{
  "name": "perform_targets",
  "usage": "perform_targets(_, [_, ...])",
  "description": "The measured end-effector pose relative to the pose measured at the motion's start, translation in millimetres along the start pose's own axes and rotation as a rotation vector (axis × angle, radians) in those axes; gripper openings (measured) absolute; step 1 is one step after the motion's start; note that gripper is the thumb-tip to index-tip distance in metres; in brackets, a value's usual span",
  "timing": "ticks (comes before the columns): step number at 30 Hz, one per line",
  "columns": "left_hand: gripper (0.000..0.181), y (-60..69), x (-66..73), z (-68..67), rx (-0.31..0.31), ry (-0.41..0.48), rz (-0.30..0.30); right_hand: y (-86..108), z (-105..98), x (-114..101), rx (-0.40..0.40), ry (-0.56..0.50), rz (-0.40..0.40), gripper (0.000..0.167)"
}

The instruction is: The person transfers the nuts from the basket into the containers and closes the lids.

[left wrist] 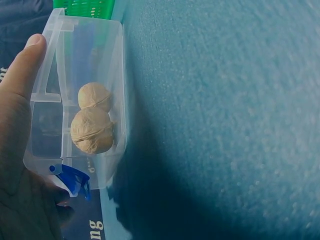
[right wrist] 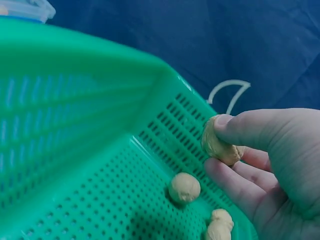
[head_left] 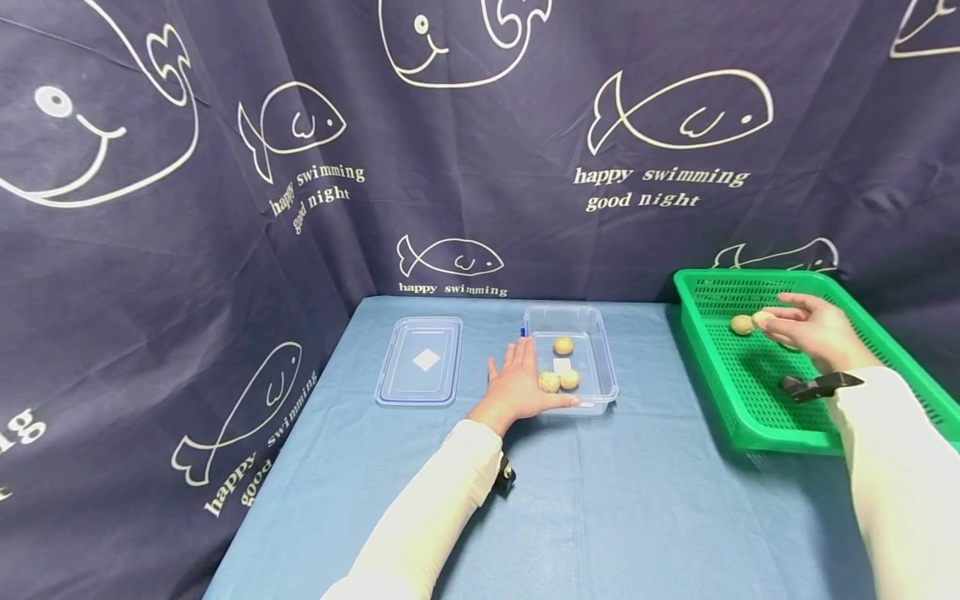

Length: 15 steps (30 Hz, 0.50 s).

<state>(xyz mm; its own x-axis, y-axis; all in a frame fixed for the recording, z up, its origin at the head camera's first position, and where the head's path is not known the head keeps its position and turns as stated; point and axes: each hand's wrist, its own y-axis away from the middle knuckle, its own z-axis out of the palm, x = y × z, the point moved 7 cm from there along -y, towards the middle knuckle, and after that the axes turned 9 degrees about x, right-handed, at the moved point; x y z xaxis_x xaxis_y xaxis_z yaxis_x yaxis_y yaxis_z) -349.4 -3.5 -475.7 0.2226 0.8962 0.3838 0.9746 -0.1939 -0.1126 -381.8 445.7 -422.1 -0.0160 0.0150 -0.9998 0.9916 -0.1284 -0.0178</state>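
My left hand (head_left: 517,387), fingers straight, rests against the near-left side of a clear plastic box (head_left: 610,373). Its thumb (left wrist: 25,67) lies along the rim in the left wrist view. Inside sit three walnuts (head_left: 563,346); two of them touch near the front. A blue clip (left wrist: 75,181) hangs on the box's side. Over a green perforated basket (head_left: 705,379), my right hand (head_left: 817,332) pinches a walnut (right wrist: 220,144) between thumb and fingers. Below it, more walnuts (right wrist: 184,188) lie on the basket floor, some partly hidden by the hand.
A flat clear lid (head_left: 408,390) with a blue edge lies left of the box. Blue cloth (head_left: 637,500) covers the table. Dark printed curtains (head_left: 525,225) hang behind and at the left. The basket stands at the right, its walls higher than its floor.
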Motion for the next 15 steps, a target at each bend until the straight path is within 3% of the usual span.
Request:
perform_targets(6, [0.136, -1.2, -1.3, 2.2, 0.005, 0.003, -0.001, 2.3, 20, -9, -0.033, 0.064, -0.076, 0.044])
perform_targets(9, [0.136, -1.8, -1.4, 2.9, 0.009, 0.002, 0.002, 4.8, 29, -14, -0.018, 0.172, -0.116, 0.046])
perform_targets(15, [0.136, -1.8, -0.5, 2.3, 0.012, 0.008, 0.005, 8.9, 46, -23, 0.011, 0.38, -0.157, 0.072])
